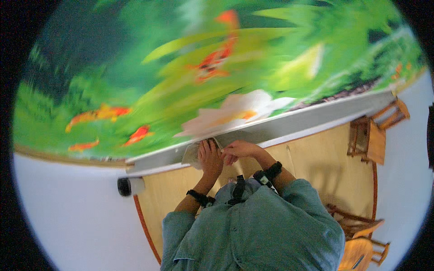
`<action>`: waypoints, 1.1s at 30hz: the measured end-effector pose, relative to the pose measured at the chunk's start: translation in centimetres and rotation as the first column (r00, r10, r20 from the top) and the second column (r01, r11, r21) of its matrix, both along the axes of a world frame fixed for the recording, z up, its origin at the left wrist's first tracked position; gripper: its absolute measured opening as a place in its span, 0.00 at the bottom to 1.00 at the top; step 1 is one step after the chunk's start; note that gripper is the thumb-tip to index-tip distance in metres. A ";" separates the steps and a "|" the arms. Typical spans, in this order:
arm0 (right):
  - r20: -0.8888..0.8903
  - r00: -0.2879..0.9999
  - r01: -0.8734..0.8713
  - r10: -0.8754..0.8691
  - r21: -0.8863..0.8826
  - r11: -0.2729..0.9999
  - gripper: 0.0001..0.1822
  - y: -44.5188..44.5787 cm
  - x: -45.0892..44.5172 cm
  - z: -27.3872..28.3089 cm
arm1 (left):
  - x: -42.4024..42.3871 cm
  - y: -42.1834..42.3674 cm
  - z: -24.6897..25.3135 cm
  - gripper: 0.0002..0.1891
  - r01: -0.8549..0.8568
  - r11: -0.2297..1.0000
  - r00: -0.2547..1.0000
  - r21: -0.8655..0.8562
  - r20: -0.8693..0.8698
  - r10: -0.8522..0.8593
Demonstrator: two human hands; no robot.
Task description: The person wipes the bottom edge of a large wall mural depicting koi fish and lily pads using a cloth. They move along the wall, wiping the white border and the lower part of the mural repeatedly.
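My left hand (211, 158) lies over a pale grey-beige flat piece, perhaps a cloth (191, 156), at the grey ledge (284, 128) under a large wall picture. Its fingers point up toward the wall and hold the piece. Beside it my right hand (240, 151) has bent fingers that meet the right edge of the piece and the left fingertips. Whether the right fingers pinch anything is hidden. A dark band is strapped on each wrist.
The wall picture (203, 95) shows orange fish, green leaves and a white flower. Wooden chairs stand on the right, one by a small wooden table (376, 142). Another wooden table (354, 254) is at the lower right. A black-and-white object (125, 187) sits at the left floor edge.
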State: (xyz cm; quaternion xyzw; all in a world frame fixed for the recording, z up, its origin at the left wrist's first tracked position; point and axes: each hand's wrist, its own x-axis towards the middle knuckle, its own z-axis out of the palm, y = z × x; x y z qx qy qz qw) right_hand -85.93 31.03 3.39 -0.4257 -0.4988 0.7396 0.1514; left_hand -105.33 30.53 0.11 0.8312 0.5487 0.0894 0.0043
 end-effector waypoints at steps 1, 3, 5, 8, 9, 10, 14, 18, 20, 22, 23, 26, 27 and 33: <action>-0.026 0.999 0.035 -0.035 0.007 0.999 0.29 -0.4 1.6 0.5 | 1.6 0.0 0.9 0.34 0.058 0.997 0.998 -0.042 0.000 -0.058; -0.033 0.995 0.098 -0.097 0.021 0.995 0.30 -1.2 5.1 1.6 | 4.0 0.1 -2.2 0.34 0.270 0.960 0.963 0.069 0.003 -0.271; 0.006 0.989 0.151 -0.151 0.030 0.988 0.31 -2.4 8.4 2.7 | 7.8 0.4 -2.5 0.32 0.481 0.863 0.862 0.152 0.096 -0.497; -0.021 0.957 0.289 -0.288 0.031 0.957 0.32 -5.0 13.8 2.4 | 14.8 0.0 0.3 0.34 0.648 0.758 0.748 0.067 0.127 -0.651; -0.017 0.947 0.322 -0.322 0.033 0.946 0.32 -5.8 15.5 2.0 | 16.8 -0.3 0.9 0.35 0.692 0.717 0.709 0.078 0.111 -0.696; -0.044 0.922 0.386 -0.385 0.010 0.923 0.32 -7.0 17.1 2.5 | 18.7 -1.0 1.7 0.35 0.738 0.671 0.673 0.077 -0.004 -0.740; -0.088 0.840 0.540 -0.536 0.038 0.841 0.35 -10.6 23.2 2.0 | 26.9 -1.4 0.7 0.34 0.853 0.519 0.520 0.058 0.001 -0.854; -0.088 0.764 0.642 -0.640 0.000 0.767 0.32 -14.9 29.7 3.2 | 36.1 -2.3 0.3 0.39 0.910 0.365 0.349 0.196 0.112 -0.931; -0.076 0.703 0.711 -0.707 0.040 0.702 0.32 -16.5 32.4 3.9 | 40.5 -2.3 -0.2 0.40 0.922 0.314 0.264 0.224 0.230 -0.937; -0.042 0.655 0.756 -0.755 0.028 0.654 0.30 -18.4 35.2 4.2 | 45.0 -2.4 -1.2 0.41 0.924 0.262 0.193 0.278 0.253 -0.948; -0.042 0.622 0.783 -0.782 0.053 0.620 0.31 -19.4 36.3 4.0 | 46.8 -2.6 -1.7 0.40 0.931 0.272 0.220 0.244 0.223 -0.950; -0.051 0.501 0.864 -0.864 0.081 0.496 0.31 -22.8 39.4 2.6 | 52.6 -4.5 -0.2 0.36 0.946 0.313 0.308 0.085 0.069 -0.949; -0.051 0.464 0.885 -0.884 0.061 0.461 0.29 -24.0 40.1 2.4 | 54.2 -4.8 -0.2 0.35 0.948 0.309 0.307 0.077 0.044 -0.951; -0.056 0.244 0.970 -0.968 -0.012 0.245 0.27 -29.3 43.0 0.8 | 62.8 -5.9 -1.0 0.31 0.943 0.295 0.306 0.155 -0.045 -0.951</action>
